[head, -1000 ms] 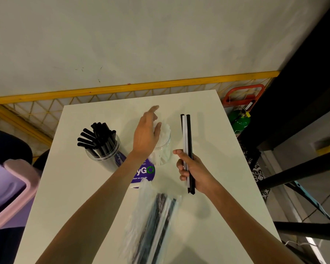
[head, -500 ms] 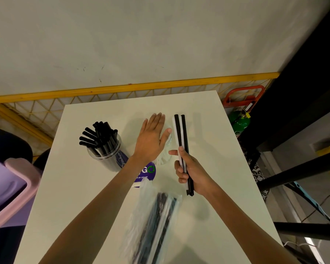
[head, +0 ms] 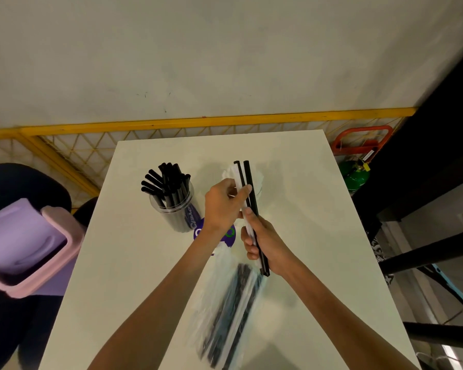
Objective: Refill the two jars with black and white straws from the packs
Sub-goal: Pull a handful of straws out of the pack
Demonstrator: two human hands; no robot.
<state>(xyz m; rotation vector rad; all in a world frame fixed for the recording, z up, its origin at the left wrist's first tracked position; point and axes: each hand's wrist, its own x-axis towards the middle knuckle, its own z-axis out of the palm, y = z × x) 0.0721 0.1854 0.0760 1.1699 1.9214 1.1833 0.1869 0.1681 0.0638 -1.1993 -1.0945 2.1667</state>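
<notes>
My right hand [head: 265, 240] grips a small bundle of straws [head: 249, 182], two black and a white one, held upright over the table's middle. My left hand [head: 223, 205] pinches the white straw of that bundle just above the right hand. Behind the hands, mostly hidden, stands a clear jar with white straws [head: 258, 180]. To the left stands a clear jar full of black straws [head: 171, 198]. A clear plastic pack of black and white straws [head: 230, 313] lies flat near the table's front.
A purple printed label [head: 231, 235] lies on the white table [head: 134, 263] under my wrists. A pink and purple bin [head: 24, 247] sits off the left edge. A yellow mesh fence [head: 86, 153] runs behind; a red handle and a green bottle [head: 356, 177] stand at the right.
My left hand came off the white-straw jar, moved right and took hold of the white straw in the bundle. My right hand shifted the bundle slightly left.
</notes>
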